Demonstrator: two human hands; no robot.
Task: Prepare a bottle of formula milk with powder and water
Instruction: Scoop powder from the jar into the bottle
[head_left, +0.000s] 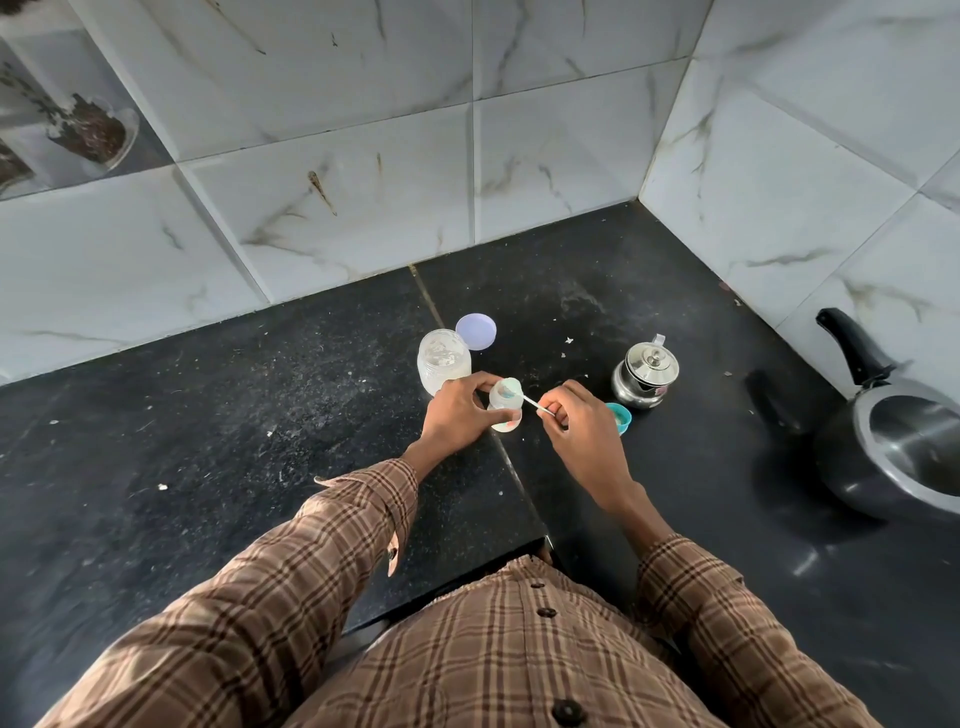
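Left hand (457, 410) grips the small baby bottle (505, 410) round its body, fingers curled on it; the bottle stands upright on the black counter (208, 415), right on the seam between two slabs. Right hand (571, 415) pinches the handle end of a white scoop (530, 401), whose bowl end sits at the bottle's open mouth. Hands are apart, bottle between them.

Hard to see: the bottle's lower half is partly covered by the left fingers, and its print is too blurred to read. Can't tell whether the scoop holds powder, or how full the bottle is. The powder jar (443, 362) stands open just behind the left hand, pale contents inside, level unclear. Its lilac lid (476, 331) lies flat just behind the jar. A teal cap (619, 417) is half hidden behind the right hand. The steel kettle (645, 375) stands behind that cap, lid on. A pressure cooker (893, 447) at far right is cut off by the frame edge, black handle pointing up toward the wall.

Counter is dark speckled stone with crumbs and white specks. Marbled white wall tiles (337, 218) meet in a corner behind. Upper left, a shelf (52, 130) with a jar of dark stuff, blurred. Brown checked shirt sleeves fill the bottom of the view.
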